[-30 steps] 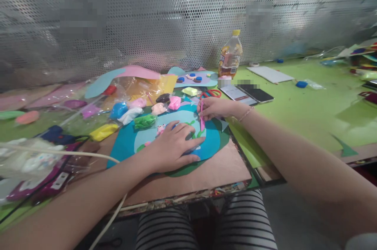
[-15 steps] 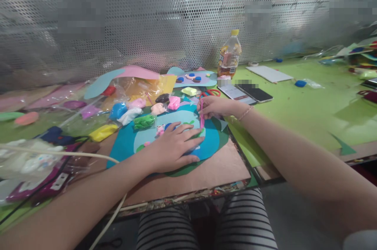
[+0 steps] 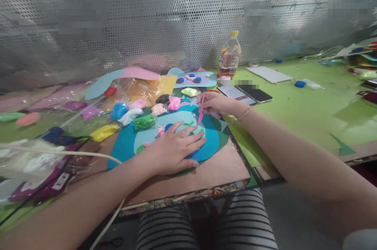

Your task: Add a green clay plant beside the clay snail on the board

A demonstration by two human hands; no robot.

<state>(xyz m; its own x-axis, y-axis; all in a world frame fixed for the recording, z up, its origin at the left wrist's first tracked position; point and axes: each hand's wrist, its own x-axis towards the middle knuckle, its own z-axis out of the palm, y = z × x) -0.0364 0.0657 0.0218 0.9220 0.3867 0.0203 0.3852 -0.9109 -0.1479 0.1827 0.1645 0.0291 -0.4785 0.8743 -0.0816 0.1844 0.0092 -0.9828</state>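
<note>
- Left grip (image 3: 176, 148) lies open, palm flat on the blue paper collage (image 3: 212, 137), apparently pinning it steady.
- Right grip (image 3: 216, 103), just beyond, pinches a pink tool (image 3: 202, 113), tip angled down toward the collage.

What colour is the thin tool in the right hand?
Pink; the thin stick-like tool shows best in the head view.

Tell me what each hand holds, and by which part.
The right hand grips a pink tool by its upper end, tip down. The left hand holds nothing; it lies flat on the blue paper picture.
</note>
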